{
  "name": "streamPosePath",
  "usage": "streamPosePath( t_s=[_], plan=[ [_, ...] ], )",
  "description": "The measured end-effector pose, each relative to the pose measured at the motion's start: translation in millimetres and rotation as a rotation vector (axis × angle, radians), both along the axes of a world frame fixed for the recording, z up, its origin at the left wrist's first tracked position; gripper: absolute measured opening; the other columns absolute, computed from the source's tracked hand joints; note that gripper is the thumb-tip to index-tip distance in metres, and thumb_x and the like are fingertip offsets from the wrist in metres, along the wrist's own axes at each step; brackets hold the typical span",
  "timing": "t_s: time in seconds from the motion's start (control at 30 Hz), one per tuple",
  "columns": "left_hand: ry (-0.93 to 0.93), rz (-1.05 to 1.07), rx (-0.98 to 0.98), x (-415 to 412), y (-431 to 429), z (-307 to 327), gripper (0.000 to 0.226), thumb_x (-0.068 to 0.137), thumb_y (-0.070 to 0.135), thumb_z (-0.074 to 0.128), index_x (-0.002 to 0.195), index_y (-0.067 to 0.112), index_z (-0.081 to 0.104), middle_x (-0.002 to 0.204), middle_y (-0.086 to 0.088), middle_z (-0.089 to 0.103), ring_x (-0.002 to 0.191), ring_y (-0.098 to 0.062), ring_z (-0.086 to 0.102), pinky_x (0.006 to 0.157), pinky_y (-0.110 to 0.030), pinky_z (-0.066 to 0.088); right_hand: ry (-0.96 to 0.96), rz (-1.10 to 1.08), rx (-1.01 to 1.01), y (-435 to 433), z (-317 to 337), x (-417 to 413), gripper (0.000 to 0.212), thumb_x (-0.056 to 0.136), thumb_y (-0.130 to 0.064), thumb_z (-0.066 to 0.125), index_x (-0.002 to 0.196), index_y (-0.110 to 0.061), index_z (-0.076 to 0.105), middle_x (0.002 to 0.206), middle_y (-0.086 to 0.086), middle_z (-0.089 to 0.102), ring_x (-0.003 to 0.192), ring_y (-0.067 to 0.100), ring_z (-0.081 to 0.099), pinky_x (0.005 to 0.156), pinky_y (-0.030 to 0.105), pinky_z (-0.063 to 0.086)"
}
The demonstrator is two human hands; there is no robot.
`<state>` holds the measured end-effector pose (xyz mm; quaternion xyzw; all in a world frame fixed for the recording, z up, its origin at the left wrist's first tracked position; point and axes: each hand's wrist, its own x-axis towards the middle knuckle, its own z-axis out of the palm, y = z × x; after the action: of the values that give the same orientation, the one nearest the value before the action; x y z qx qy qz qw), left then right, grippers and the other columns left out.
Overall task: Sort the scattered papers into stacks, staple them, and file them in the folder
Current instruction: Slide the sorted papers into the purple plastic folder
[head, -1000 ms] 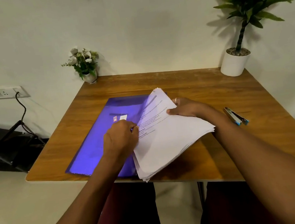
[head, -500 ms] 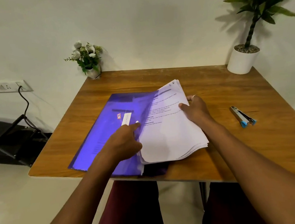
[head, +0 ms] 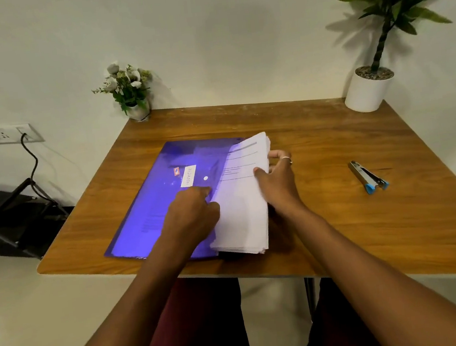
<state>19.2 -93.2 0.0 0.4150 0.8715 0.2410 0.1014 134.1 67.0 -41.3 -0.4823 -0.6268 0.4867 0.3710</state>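
Note:
A translucent blue folder [head: 155, 198] lies flat on the wooden table [head: 340, 217], with a white label on its top flap. A thick stack of white printed papers [head: 243, 216] sits half inside the folder's right opening, its left part under the blue cover. My left hand [head: 194, 213] holds the folder's cover edge with curled fingers beside the papers. My right hand [head: 277, 178] grips the stack's right edge, thumb on top and fingers behind. A small stapler [head: 368, 176] with blue tips lies on the table to the right, apart from both hands.
A small vase of white flowers [head: 129, 91] stands at the table's back left corner. A potted green plant [head: 369, 91] in a white pot stands at the back right. A wall socket with a black cable [head: 30, 155] is on the left, above a dark stand.
The paper stack has turned straighter and slid leftwards, further under the folder cover. My right hand moved left with it, and my left hand shifted up along the cover's edge.

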Motion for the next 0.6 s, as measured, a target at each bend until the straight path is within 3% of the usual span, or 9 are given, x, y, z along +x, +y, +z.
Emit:
streamPosePath(
  t_s=[0.13,0.2,0.33,0.47,0.53,0.6],
  plan=[
    [-0.027,-0.042,0.031,5,5,0,0.043,0.093,0.017,0.055,0.134,0.014,0.065,0.116,-0.013,0.072,0.113,-0.037,0.061,0.090,-0.037,0.049,-0.091,0.144,0.107,-17,-9,-19,0.020,0.094,-0.016,0.066,0.113,-0.021,0.060,0.115,-0.005,0.065,0.107,0.014,0.062,0.094,0.031,0.050],
    [-0.054,-0.080,0.047,6,5,-1,0.048,0.092,0.021,0.053,0.139,0.013,0.062,0.119,-0.015,0.072,0.114,-0.037,0.061,0.094,-0.038,0.050,-0.135,0.256,0.092,-23,-9,-31,0.023,0.098,-0.015,0.060,0.121,-0.018,0.062,0.126,-0.003,0.063,0.116,0.012,0.058,0.099,0.026,0.045],
    [-0.104,-0.162,0.114,8,2,-2,0.067,0.076,0.030,0.037,0.131,0.006,0.067,0.105,-0.022,0.072,0.099,-0.041,0.064,0.083,-0.038,0.050,-0.165,0.418,0.017,-28,-5,-44,0.039,0.103,-0.012,0.046,0.141,-0.017,0.050,0.144,0.002,0.055,0.131,0.020,0.053,0.110,0.035,0.042],
    [-0.188,-0.144,0.119,2,0,-6,0.047,0.091,0.017,0.051,0.136,0.010,0.064,0.091,-0.021,0.069,0.085,-0.033,0.061,0.069,-0.028,0.037,-0.167,0.460,-0.045,-28,-9,-46,0.058,0.101,-0.022,0.051,0.154,-0.028,0.030,0.150,0.000,0.050,0.132,0.020,0.053,0.110,0.038,0.044],
    [-0.227,-0.140,0.145,-1,-2,-9,0.051,0.082,0.024,0.050,0.127,0.007,0.069,0.076,-0.018,0.060,0.067,-0.022,0.052,0.066,-0.034,0.042,-0.190,0.399,0.015,-26,-10,-42,0.074,0.096,-0.027,0.060,0.158,-0.029,0.019,0.149,0.004,0.051,0.133,0.023,0.052,0.109,0.043,0.045],
    [-0.259,-0.121,0.181,-4,-1,-13,0.047,0.077,0.026,0.048,0.108,-0.001,0.070,0.067,-0.016,0.056,0.063,-0.014,0.047,0.072,-0.037,0.051,-0.404,0.238,0.199,-20,-9,-30,0.081,0.094,-0.031,0.065,0.159,-0.025,0.018,0.153,0.007,0.044,0.139,0.028,0.043,0.112,0.046,0.040]
  ],
)
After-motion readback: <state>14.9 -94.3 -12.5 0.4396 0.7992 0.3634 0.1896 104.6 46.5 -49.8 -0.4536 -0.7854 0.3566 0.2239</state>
